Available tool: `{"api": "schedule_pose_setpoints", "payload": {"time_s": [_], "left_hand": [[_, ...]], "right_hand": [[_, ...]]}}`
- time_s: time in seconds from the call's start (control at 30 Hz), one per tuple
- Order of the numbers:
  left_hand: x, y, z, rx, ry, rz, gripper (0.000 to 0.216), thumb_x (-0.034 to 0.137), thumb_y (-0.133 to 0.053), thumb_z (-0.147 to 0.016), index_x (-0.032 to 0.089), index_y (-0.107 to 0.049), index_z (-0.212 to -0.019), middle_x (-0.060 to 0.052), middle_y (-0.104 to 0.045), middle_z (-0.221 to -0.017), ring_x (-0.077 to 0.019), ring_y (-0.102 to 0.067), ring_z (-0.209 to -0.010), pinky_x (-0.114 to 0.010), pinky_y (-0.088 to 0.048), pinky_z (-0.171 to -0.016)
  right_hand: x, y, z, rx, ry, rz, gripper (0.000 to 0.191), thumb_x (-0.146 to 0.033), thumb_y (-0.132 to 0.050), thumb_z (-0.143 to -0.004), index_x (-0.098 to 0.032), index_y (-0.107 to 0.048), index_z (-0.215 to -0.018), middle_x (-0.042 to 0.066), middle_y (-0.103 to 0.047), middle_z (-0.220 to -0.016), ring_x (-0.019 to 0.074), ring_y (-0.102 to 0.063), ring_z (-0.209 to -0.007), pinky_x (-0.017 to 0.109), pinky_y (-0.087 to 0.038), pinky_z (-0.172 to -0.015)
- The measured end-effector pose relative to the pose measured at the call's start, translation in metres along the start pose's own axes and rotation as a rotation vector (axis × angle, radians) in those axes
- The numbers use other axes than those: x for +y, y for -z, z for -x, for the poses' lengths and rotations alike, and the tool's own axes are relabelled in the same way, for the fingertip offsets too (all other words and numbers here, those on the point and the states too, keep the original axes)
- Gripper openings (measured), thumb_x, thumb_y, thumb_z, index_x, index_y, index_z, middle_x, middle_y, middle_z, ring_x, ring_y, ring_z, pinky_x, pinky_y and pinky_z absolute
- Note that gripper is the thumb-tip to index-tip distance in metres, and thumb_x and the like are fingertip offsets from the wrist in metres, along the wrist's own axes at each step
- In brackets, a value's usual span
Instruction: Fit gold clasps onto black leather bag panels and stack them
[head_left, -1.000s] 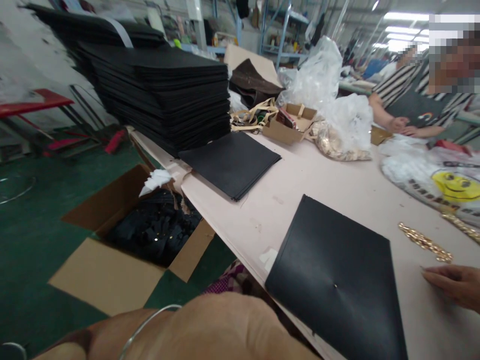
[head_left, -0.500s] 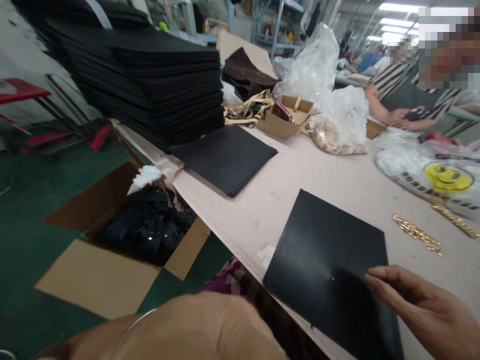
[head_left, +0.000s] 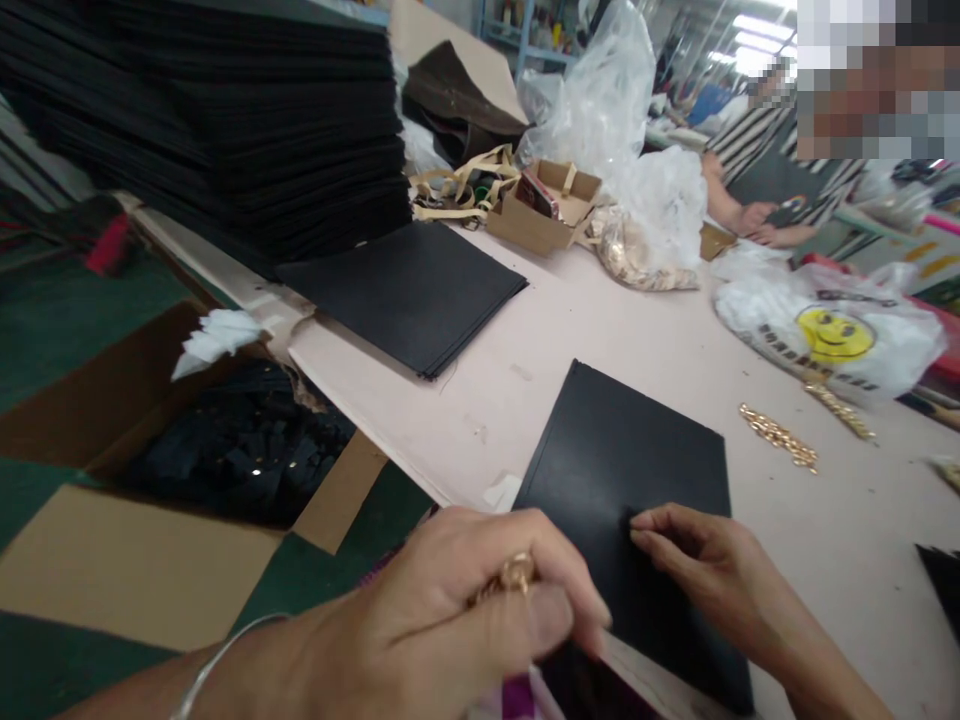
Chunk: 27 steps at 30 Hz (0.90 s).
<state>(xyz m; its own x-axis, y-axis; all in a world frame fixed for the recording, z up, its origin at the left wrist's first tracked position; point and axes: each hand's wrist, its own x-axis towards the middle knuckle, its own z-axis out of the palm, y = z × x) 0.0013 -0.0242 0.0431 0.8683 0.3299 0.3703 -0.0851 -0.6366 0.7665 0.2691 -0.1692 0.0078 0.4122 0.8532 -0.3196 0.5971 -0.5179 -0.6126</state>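
A flat black panel (head_left: 645, 450) lies at the table's front edge, with at least one more sheet edge showing along its side. My right hand (head_left: 705, 560) is over it, thumb and forefinger pinched together at the panel's middle; whatever is between the tips is hidden. My left hand (head_left: 465, 600), with a bangle on the wrist, is closed in front of the table edge. Small gold-coloured metal pieces (head_left: 517, 571) show between its thumb and curled fingers. More gold-coloured metal pieces (head_left: 780, 437) lie loose on the table (head_left: 495, 340), right of the panel.
A tall stack of black sheets (head_left: 300, 140) rises at the left, a lower pile (head_left: 420, 290) before it. An open carton (head_left: 142, 560) of black scraps stands on the floor. Behind are a small box (head_left: 525, 225), plastic bags (head_left: 832, 330) and a person's hands (head_left: 765, 225).
My left hand has risen into fuller view, showing the gold-coloured pieces. My right hand has moved left from the panel's edge to its middle, where a small shiny spot showed before. The view shifted.
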Motion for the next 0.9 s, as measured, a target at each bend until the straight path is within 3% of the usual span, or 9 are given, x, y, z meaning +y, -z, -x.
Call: {"api": "schedule_pose_setpoints", "payload": {"time_s": [0.1, 0.2, 0.3, 0.5, 0.7, 0.9], "left_hand": [[-0.023, -0.025, -0.019, 0.029, 0.026, -0.009, 0.021, 0.017, -0.038, -0.102, 0.018, -0.059, -0.105, 0.000, -0.068, -0.089, -0.0123, -0.066, -0.077, -0.023, -0.054, -0.069], [-0.046, -0.052, -0.023, -0.007, -0.062, -0.222, 0.021, 0.014, -0.039, -0.098, 0.014, -0.058, -0.108, -0.007, -0.067, -0.091, -0.0198, -0.067, -0.080, -0.032, -0.055, -0.068], [-0.060, -0.065, -0.021, -0.048, -0.117, -0.308, 0.023, 0.012, -0.037, -0.097, 0.013, -0.058, -0.107, -0.007, -0.067, -0.088, -0.0205, -0.066, -0.077, -0.032, -0.055, -0.064], [-0.069, -0.064, -0.022, 0.052, -0.186, -0.203, 0.022, 0.009, -0.045, -0.094, 0.013, -0.055, -0.113, -0.006, -0.068, -0.089, -0.0196, -0.067, -0.075, -0.031, -0.055, -0.062], [-0.071, -0.061, -0.024, 0.093, -0.207, -0.133, 0.022, 0.006, -0.047, -0.091, 0.012, -0.056, -0.111, -0.006, -0.069, -0.086, -0.0186, -0.066, -0.071, -0.029, -0.054, -0.059], [-0.071, -0.059, -0.026, 0.119, -0.222, -0.108, 0.022, 0.006, -0.048, -0.091, 0.012, -0.056, -0.111, -0.006, -0.070, -0.084, -0.0175, -0.066, -0.067, -0.027, -0.054, -0.056]], "right_hand": [[-0.009, 0.004, -0.003, -0.033, -0.042, 0.102, 0.024, -0.040, -0.056, -0.088, -0.023, -0.072, -0.087, 0.001, -0.070, -0.071, 0.0169, -0.061, -0.064, 0.026, -0.043, -0.056], [-0.020, 0.008, -0.007, -0.077, -0.066, 0.160, 0.020, -0.034, -0.055, -0.088, -0.023, -0.071, -0.084, 0.000, -0.067, -0.067, 0.0157, -0.059, -0.061, 0.026, -0.040, -0.054], [-0.029, 0.012, -0.011, -0.118, -0.077, 0.199, 0.017, -0.028, -0.054, -0.088, -0.022, -0.069, -0.081, 0.000, -0.067, -0.066, 0.0148, -0.059, -0.060, 0.026, -0.040, -0.055], [-0.041, 0.019, -0.023, -0.161, -0.130, 0.324, 0.011, -0.020, -0.058, -0.082, -0.022, -0.066, -0.075, 0.000, -0.068, -0.065, 0.0154, -0.060, -0.060, 0.027, -0.039, -0.055], [-0.041, 0.026, -0.030, -0.292, -0.166, 0.263, 0.012, -0.022, -0.059, -0.081, -0.022, -0.066, -0.071, -0.001, -0.065, -0.059, 0.0151, -0.058, -0.056, 0.026, -0.037, -0.051], [-0.032, 0.025, -0.014, -0.200, -0.040, 0.153, 0.015, -0.029, -0.056, -0.089, -0.022, -0.066, -0.079, -0.003, -0.065, -0.067, 0.0129, -0.058, -0.061, 0.025, -0.039, -0.057]]}}
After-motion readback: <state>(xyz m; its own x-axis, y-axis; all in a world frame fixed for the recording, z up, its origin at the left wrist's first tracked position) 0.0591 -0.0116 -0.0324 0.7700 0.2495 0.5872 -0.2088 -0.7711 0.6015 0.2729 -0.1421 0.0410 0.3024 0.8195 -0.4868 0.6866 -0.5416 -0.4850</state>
